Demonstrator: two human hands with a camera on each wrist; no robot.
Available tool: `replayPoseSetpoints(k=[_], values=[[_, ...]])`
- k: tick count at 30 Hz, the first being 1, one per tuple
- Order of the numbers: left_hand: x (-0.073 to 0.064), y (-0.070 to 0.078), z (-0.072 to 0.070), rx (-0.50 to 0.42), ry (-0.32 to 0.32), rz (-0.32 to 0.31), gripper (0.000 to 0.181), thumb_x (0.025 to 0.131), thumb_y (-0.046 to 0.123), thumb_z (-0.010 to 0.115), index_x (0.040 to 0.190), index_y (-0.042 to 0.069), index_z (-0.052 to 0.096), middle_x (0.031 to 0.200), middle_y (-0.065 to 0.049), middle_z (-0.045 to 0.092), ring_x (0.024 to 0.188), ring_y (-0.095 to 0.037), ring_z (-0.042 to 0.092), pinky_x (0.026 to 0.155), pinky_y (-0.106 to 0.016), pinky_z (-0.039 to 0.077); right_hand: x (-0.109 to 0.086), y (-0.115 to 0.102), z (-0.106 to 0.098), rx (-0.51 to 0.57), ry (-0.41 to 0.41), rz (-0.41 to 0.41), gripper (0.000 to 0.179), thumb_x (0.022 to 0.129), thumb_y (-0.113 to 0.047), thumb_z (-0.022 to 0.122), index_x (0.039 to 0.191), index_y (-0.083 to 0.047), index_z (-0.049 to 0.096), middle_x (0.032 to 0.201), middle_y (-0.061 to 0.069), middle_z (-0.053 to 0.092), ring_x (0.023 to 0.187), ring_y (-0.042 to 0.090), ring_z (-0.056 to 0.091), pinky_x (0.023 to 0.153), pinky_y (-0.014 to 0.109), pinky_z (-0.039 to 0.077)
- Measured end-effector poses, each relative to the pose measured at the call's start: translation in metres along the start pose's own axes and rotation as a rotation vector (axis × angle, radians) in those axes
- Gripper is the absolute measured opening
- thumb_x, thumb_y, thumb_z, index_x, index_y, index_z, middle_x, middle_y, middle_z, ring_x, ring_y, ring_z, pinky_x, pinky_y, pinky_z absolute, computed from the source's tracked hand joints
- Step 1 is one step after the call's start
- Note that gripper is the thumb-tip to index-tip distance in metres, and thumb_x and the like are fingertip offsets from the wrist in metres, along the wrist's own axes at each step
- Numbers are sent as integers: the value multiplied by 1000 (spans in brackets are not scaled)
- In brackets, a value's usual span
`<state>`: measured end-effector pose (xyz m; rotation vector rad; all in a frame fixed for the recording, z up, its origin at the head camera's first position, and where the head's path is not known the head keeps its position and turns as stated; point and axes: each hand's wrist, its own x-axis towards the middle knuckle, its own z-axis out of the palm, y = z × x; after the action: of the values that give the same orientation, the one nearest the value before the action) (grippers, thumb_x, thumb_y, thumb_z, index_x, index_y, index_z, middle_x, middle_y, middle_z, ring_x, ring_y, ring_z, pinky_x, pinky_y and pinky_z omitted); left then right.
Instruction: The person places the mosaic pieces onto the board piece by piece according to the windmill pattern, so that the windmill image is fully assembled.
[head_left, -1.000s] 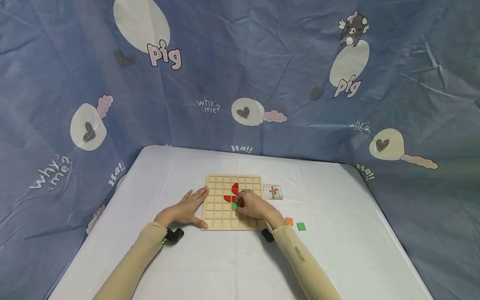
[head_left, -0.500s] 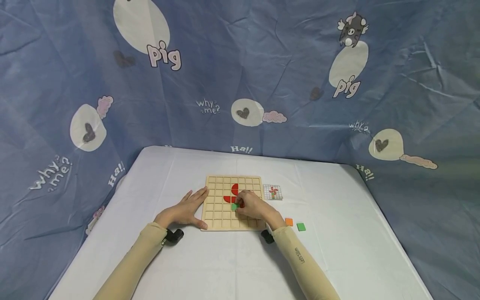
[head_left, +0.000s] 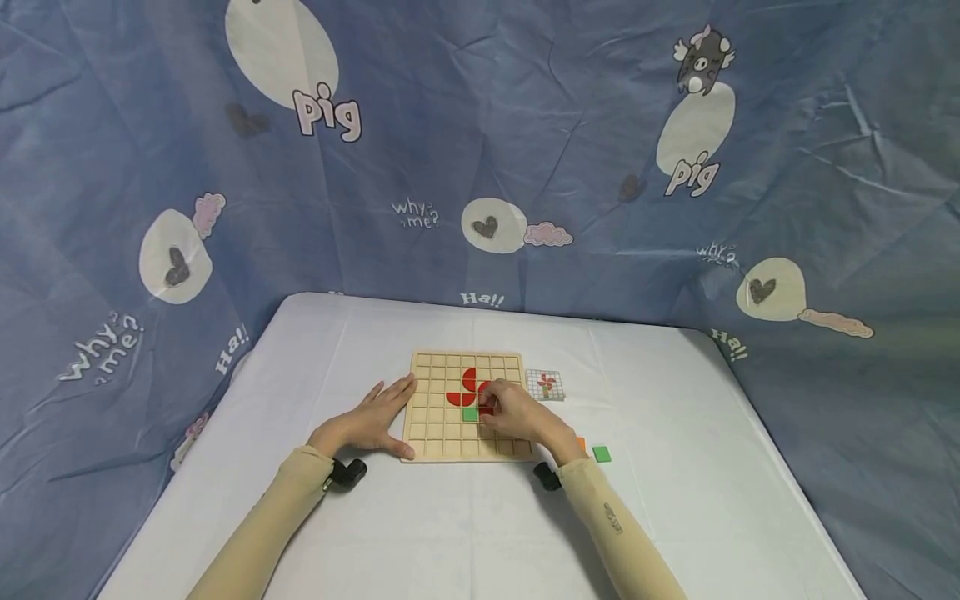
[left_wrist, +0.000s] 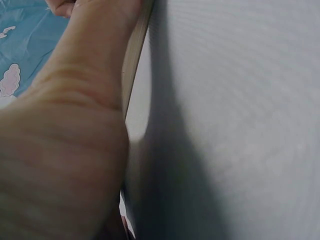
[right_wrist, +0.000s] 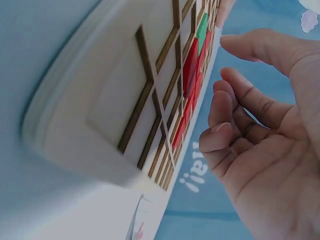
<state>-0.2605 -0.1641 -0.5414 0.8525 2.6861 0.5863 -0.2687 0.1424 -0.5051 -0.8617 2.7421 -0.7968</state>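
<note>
A wooden grid board (head_left: pixel 437 435) lies flat on the table. My left hand (head_left: pixel 366 422) rests along its left edge, fingers and thumb spread. Red rounded pieces (head_left: pixel 461 400) sit pinwheel-like in the middle cells, and a green square tile (head_left: pixel 470 414) fills a cell just below them. Over the right part of this pattern is my right hand (head_left: pixel 516 414), which partly covers the red pieces. The right wrist view shows the right hand's thumb and fingers (right_wrist: pixel 220 107) apart and loosely curved with nothing between them, beside the green tile (right_wrist: pixel 202 33) and red pieces (right_wrist: pixel 190 67).
Right of the board lies a small stack of pattern cards (head_left: pixel 545 384), the top one printed with a red pinwheel. Closer to me are a loose green tile (head_left: pixel 602 454) and an orange tile (head_left: pixel 582 443), the latter partly behind the right wrist. Blue printed cloth (head_left: pixel 480 150) hangs behind the table.
My right hand has let go of the green tile in the board and shifted slightly right, uncovering more of the tile and red pieces. The left hand has stayed in place.
</note>
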Motion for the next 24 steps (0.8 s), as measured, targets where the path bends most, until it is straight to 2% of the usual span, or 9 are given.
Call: replayPoseSetpoints(k=[5,13,20,24], values=[[-1,-2,1,1,-3,2,129,67,68,73,154,-1,6,163,-18,2,150,-34,5,121,-56,-1,-9,6,-5,4,1,41,22,88,-19,67,106,-9,60,97,-2,58,84,9,54,73,23,50],[-1,-1,0,-1,-1,-1,129,67,69,72,154,-1,6,163,-17,2,150,-34,5,121,-55,-2,-32,21,-17,40,17,39,21,88,-16,66,107,-7,60,99,3,61,80,13,53,68,27,49],[-1,-2,0,-2,3,-1,130,67,69,72,154,-1,6,163,-18,2,150,-35,5,121,-56,-2,-55,40,-29,33,44,109,27,84,-15,68,110,-10,60,104,-1,60,90,14,52,80,31,48],[-1,-2,0,-10,11,8,130,67,67,74,153,-2,7,162,-19,3,150,-36,6,120,-57,-1,-68,50,-35,32,62,133,28,85,-15,69,111,-10,59,105,0,60,91,15,53,77,32,48]])
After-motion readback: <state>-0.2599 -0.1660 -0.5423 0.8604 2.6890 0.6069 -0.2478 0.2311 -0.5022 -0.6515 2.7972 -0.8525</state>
